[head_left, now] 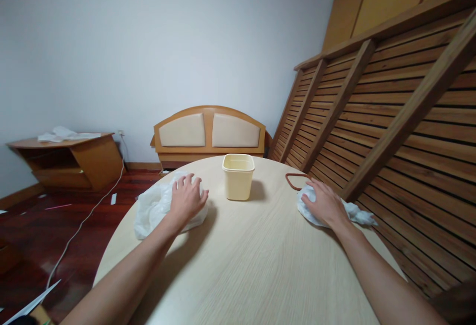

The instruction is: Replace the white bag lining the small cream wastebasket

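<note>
White plastic bag: thin, translucent and crumpled, spread loosely on the table (256,270) beneath and to the left of the left hand; bag (151,211).
Left hand (187,198): fingers spread and lightly bent, thumb out to the side, no closed hold; whether the fingertips press the plastic cannot be told.
Bundled bag (308,209): whitish, bunched tightly, under the right hand, with a twisted end sticking out to that hand's right.
Right hand (327,203): palm down, fingers curved over the bundle and thumb along its left side; how firmly it is gripped cannot be told.
Cream plastic bin (238,186): upright, squarish with rounded corners and a lipped rim, open at the top, between the two hands and apart from both.
Brown ring (297,174): a rounded, four-sided loop lying flat, just beyond the right hand's fingers.
</note>
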`<state>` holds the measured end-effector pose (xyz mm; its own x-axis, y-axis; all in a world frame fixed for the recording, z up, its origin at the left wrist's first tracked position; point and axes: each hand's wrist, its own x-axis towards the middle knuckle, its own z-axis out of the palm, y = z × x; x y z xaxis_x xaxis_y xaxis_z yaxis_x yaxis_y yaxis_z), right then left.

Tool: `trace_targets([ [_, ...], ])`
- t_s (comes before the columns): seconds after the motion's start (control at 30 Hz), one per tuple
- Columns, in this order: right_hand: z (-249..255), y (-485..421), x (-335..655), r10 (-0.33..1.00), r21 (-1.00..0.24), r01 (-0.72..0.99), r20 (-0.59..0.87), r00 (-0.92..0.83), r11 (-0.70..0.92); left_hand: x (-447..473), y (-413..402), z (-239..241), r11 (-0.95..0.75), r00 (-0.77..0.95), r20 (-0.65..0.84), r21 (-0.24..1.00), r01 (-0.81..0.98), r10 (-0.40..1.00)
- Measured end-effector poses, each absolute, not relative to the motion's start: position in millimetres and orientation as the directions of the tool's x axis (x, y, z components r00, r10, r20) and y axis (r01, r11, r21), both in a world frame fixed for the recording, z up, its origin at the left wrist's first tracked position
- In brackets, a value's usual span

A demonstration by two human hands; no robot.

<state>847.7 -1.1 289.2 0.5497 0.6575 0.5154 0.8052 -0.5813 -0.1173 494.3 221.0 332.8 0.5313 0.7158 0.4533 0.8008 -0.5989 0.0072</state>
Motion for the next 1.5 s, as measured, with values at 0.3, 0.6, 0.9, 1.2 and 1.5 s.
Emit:
trace_targets([
  [0.3, 282.3, 16.2, 805.3, 0.803, -0.116, 0.924, 0.464, 0.374, -0.363, 497.8, 236.3, 298.1, -0.614, 0.605, 0.132, 0.048, 0.788, 0.786],
  [0.6, 277.0, 24.9, 777.1, 0.895, -0.169, 0.96, 0.356, 0.269, -0.221, 513.0, 184.6, 304.6, -0.813, 0.805, 0.12, 0.122, 0.569, 0.581],
  [0.9, 296.3, 25.9, 713.5, 0.92, -0.347, 0.916, 0.388, -0.056, 0.202, 512.5, 149.8, 323.4, -0.944, 0.982, 0.186, 0.317, -0.089, -0.03],
  [1.2, 297.3, 27.9, 734.9, 0.911, -0.523, 0.852, 0.365, 0.192, 0.03, 511.5, 187.9, 317.1, -0.972, 0.836, 0.513, 0.218, 0.09, 0.193],
  [1.5, 311.3, 15.8, 749.2, 0.847, -0.385, 0.901, 0.53, 0.038, 0.201, 509.6, 221.5, 294.5, -0.84, 0.788, 0.31, 0.308, 0.446, 0.532],
])
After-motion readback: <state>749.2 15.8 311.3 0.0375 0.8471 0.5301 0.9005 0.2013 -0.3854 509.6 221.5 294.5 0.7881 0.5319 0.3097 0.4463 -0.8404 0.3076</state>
